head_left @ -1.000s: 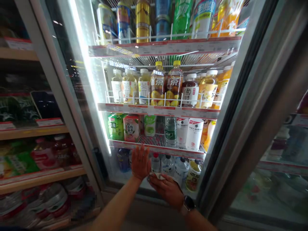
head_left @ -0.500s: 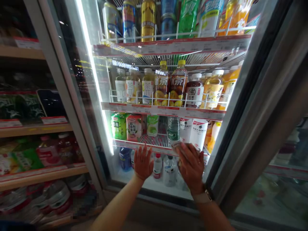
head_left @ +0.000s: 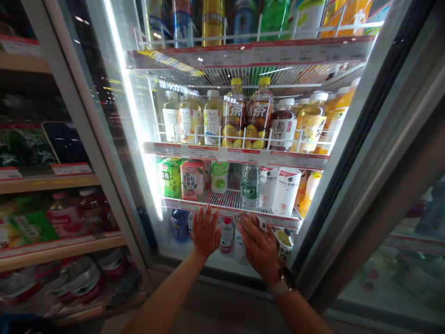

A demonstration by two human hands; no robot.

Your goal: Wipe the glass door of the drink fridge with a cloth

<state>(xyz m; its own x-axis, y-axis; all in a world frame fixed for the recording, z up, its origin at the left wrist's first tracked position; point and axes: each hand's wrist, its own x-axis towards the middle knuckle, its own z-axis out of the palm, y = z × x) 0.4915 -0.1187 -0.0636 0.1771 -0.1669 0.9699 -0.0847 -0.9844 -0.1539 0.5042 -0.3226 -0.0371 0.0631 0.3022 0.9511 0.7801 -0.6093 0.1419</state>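
Observation:
My left hand (head_left: 206, 232) lies flat with its fingers stretched out, apparently against the glass door (head_left: 222, 271) of a drinks fridge. To its right, my right hand (head_left: 259, 246) presses a crumpled, greyish-brown cloth (head_left: 243, 219) to the same glass, just below the front edge of the third shelf. A watch (head_left: 287, 278) is on the right wrist. Behind the glass near my hands are a bottle with a red cap (head_left: 226, 236) and a clear water bottle with a green label (head_left: 250, 188). Part of the bottom row is hidden by my hands.
Bottled teas (head_left: 259, 116) and cans (head_left: 213, 23) fill the upper shelves. A bright light strip (head_left: 127, 97) runs down the left side. The dark metal frame (head_left: 365, 153) borders the right. Open wooden shelves (head_left: 69, 250) with drinks stand at the left.
My right hand has slid left and slightly down across the glass with the cloth, closer to my left hand. The left hand stays nearly in place. The view has shifted slightly.

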